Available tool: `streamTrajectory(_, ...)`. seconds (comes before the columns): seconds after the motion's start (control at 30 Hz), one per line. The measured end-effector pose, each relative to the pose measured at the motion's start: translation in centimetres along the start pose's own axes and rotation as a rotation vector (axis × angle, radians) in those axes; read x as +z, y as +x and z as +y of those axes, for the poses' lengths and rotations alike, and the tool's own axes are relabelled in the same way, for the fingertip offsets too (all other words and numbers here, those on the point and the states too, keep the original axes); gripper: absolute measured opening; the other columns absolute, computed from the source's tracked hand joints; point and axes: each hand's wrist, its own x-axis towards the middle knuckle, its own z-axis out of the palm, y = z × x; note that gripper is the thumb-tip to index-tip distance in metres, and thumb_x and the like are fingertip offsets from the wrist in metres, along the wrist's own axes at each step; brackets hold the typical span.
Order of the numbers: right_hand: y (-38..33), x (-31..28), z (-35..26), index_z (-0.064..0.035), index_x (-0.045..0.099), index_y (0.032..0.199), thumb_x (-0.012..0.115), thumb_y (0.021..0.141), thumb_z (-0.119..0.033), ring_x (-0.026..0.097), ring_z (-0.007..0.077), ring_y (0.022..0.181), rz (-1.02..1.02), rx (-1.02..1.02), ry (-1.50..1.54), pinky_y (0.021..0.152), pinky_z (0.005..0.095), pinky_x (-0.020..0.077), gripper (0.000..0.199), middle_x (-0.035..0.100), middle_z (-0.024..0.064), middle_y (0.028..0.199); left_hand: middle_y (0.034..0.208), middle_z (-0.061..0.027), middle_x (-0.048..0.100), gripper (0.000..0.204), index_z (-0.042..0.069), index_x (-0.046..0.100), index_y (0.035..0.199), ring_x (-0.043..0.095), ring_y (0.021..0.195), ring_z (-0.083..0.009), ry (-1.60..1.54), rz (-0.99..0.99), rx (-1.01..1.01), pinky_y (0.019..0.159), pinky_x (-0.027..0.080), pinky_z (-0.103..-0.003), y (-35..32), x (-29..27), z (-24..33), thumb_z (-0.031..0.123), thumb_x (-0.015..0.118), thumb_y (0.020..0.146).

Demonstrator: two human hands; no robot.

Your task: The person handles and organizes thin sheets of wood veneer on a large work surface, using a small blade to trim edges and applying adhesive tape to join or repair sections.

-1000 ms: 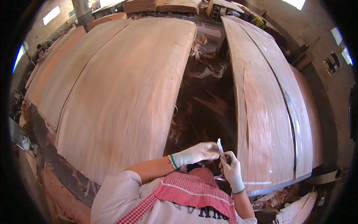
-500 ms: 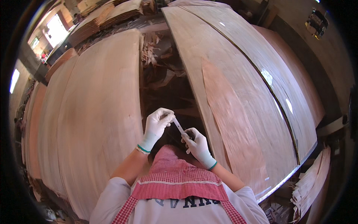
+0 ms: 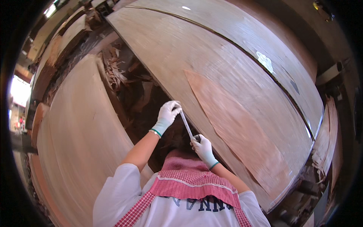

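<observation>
A narrow white tape [image 3: 186,124] with small dark marks runs taut between my two gloved hands, slanting down to the right. My left hand [image 3: 169,113] pinches its upper end between thumb and fingers. At the lower end, my right hand [image 3: 204,148] is closed around the tape, and a small dark object [image 3: 197,138] shows between its fingers; its kind is not clear. Both hands hover over the dark gap by the near edge of the right-hand stack of wood veneer sheets [image 3: 162,53], apparently not touching it. A loose reddish veneer piece [image 3: 230,125] lies on that stack.
Another veneer stack [image 3: 79,109] stands on the left. Torn veneer scraps [image 3: 115,73] fill the gap between the stacks. A dark seam [image 3: 227,36] crosses the right stack, with a pale torn patch [image 3: 264,61] beside it. Bundled veneer strips [image 3: 327,140] lean at the far right.
The view has turned toward the right stack. My hands have drawn a little farther apart, so more white tape shows between them. Both keep their grip.
</observation>
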Motion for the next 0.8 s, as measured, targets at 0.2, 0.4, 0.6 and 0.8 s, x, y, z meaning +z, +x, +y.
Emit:
streamTrajectory(0.2, 10.3, 7.6, -6.1, -0.0044, 0.054, 0.088, 0.058, 0.096, -0.02, 0.05, 0.0103, 0.049, 0.16, 0.132, 0.333, 0.038, 0.0242, 0.0395, 0.018, 0.059, 0.0053, 0.07, 0.1, -0.0113, 0.067, 0.012, 0.006, 0.064, 0.078, 0.062, 0.097, -0.0308, 0.301, 0.016, 0.366, 0.086, 0.049, -0.042, 14.4, -3.3, -4.3, 0.012, 0.073, 0.074)
streamTrajectory(0.4, 17.0, 9.8, -8.8, -0.0046, 0.056, 0.087, 0.059, 0.095, -0.02, 0.054, 0.0101, 0.053, 0.385, 0.12, 0.312, 0.043, 0.024, 0.0407, 0.018, 0.061, 0.0038, 0.07, 0.096, -0.0086, 0.068, 0.012, 0.008, 0.063, 0.078, 0.063, 0.097, -0.0281, 0.205, -0.016, 0.461, 0.086, 0.049, -0.041, 22.5, -1.0, -6.2, 0.011, 0.073, 0.073)
streamTrajectory(0.6, 18.9, 10.6, -10.0, -0.0041, 0.058, 0.09, 0.062, 0.093, -0.021, 0.054, 0.0094, 0.052, 0.49, 0.172, 0.401, 0.046, 0.0242, 0.0414, 0.018, 0.064, 0.0036, 0.07, 0.092, -0.0064, 0.068, 0.012, 0.009, 0.063, 0.077, 0.063, 0.097, -0.0273, 0.155, -0.029, 0.507, 0.086, 0.049, -0.041, 24.6, 1.2, -8.2, 0.01, 0.073, 0.072)
streamTrajectory(0.8, 19.1, 10.9, -10.0, -0.004, 0.059, 0.092, 0.065, 0.091, -0.022, 0.055, 0.0098, 0.052, 0.543, 0.191, 0.404, 0.046, 0.0252, 0.0417, 0.019, 0.066, 0.0045, 0.073, 0.099, -0.0089, 0.066, 0.019, 0.007, 0.063, 0.087, 0.062, 0.095, -0.0275, 0.13, -0.009, 0.449, 0.084, 0.05, -0.038, 24.5, 1.7, -8.7, 0.008, 0.075, 0.072)
